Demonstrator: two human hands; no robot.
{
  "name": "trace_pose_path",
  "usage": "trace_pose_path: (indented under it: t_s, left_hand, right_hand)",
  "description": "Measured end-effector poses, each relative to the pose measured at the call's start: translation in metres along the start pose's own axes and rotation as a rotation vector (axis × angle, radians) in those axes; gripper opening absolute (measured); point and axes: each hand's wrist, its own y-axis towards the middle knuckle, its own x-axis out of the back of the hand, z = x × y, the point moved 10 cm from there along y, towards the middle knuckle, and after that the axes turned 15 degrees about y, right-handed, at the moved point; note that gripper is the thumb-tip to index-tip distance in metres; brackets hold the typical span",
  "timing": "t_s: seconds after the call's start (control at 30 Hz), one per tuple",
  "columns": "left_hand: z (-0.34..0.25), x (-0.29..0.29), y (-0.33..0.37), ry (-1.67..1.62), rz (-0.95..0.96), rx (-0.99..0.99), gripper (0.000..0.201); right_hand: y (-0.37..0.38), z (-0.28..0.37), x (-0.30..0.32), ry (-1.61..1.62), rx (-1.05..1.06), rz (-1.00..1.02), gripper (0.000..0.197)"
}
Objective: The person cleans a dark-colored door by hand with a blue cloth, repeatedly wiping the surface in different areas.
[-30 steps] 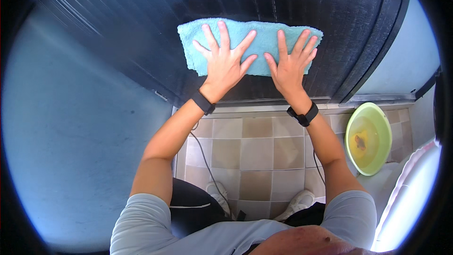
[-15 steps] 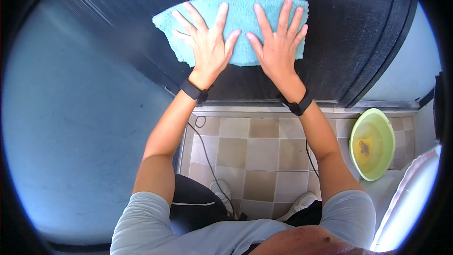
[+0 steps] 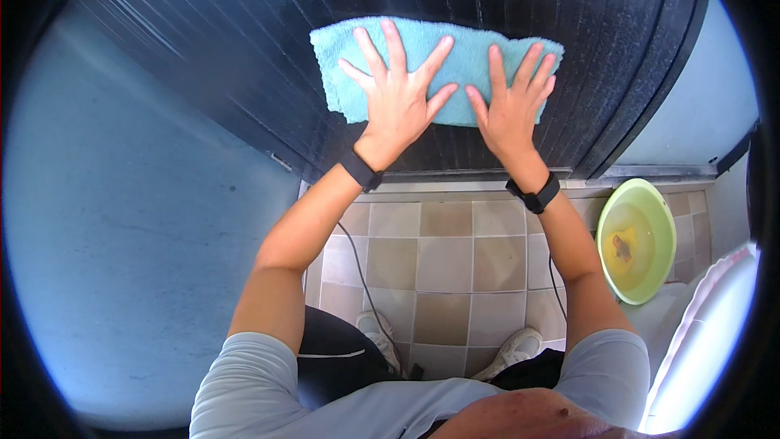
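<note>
A light blue, fluffy towel [image 3: 459, 61] lies spread against a dark ribbed panel [image 3: 268, 57]. My left hand [image 3: 398, 97] presses flat on the towel's left half, its fingers spread wide. On the right half rests my right hand [image 3: 512, 106], also flat with its fingers apart. Both palms face the panel, and neither hand grips the cloth. The lower parts of both palms reach past the towel's bottom edge. Each wrist wears a black band.
A green basin [image 3: 668, 244] of water with something yellow in it stands on the tiled floor [image 3: 443, 264] at the right. Thin black cables [image 3: 357, 256] hang beside my arms. A bluish panel [image 3: 138, 219] fills the left side. My shoes [image 3: 520, 349] are below.
Both hands have slid the towel right and slightly down across the dark panel. My left hand's fingers are spread a little differently, and the head view has shifted slightly.
</note>
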Motion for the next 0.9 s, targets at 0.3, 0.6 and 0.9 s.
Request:
trace_pose_path:
  t_s: [0.3, 0.6, 0.9]
  left_hand:
    - [0.039, -0.017, -0.032, 0.077, 0.061, -0.045, 0.067]
    - [0.058, 0.031, 0.030, -0.062, -0.068, 0.170, 0.066]
    - [0.007, 0.020, 0.026, -0.030, -0.002, 0.029, 0.069]
  right_hand:
    - [-0.016, 0.030, -0.043, 0.068, -0.020, 0.068, 0.065]
    - [0.070, 0.053, 0.003, 0.052, 0.065, -0.128, 0.059]
    - [0.044, 0.007, 0.028, -0.061, 0.039, -0.097, 0.059]
